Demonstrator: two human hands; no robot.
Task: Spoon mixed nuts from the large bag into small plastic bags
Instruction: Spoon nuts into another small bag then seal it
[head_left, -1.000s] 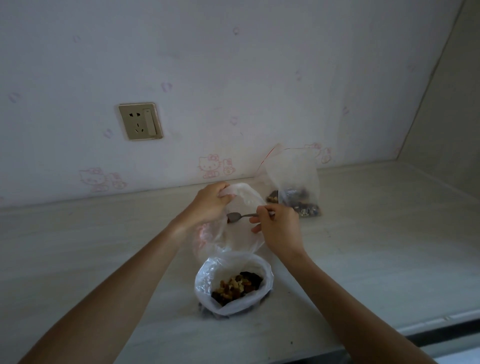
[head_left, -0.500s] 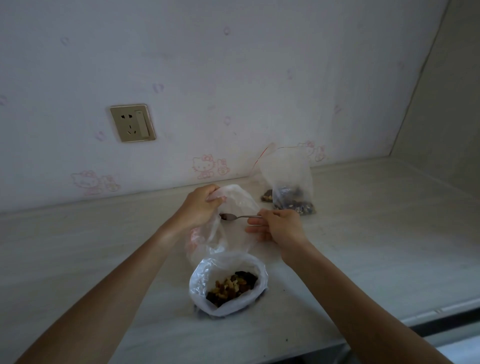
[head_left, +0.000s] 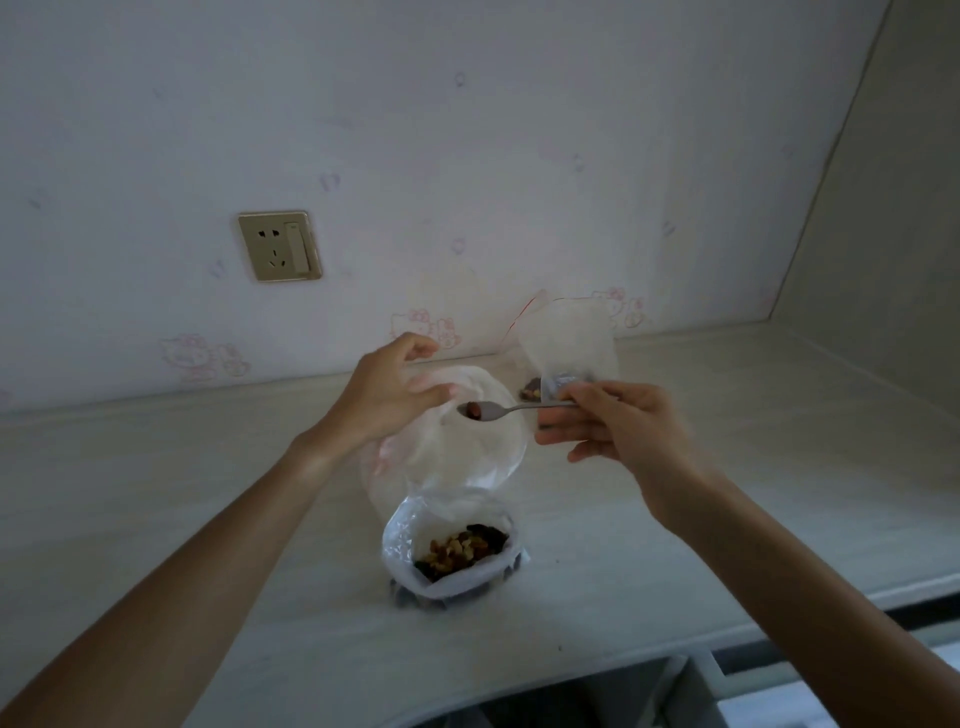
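Observation:
The large bag (head_left: 400, 530) sits open on the counter near me, with mixed nuts (head_left: 460, 551) showing inside. Just behind it my left hand (head_left: 387, 395) pinches the rim of a small clear plastic bag (head_left: 467, 447) and holds its mouth open. My right hand (head_left: 618, 421) pinches the handle of a metal spoon (head_left: 491, 410). The spoon's bowl carries a couple of nuts and hovers over the small bag's mouth.
Another small zip bag (head_left: 569, 353) with nuts at its bottom leans against the wall behind my right hand. A wall socket (head_left: 279, 246) is up on the left. The pale counter (head_left: 779, 467) ends at a front edge near me.
The spoon has lifted slightly over the small bag's mouth and nuts now show in its bowl. My left hand's fingers have spread, opening the bag wider.

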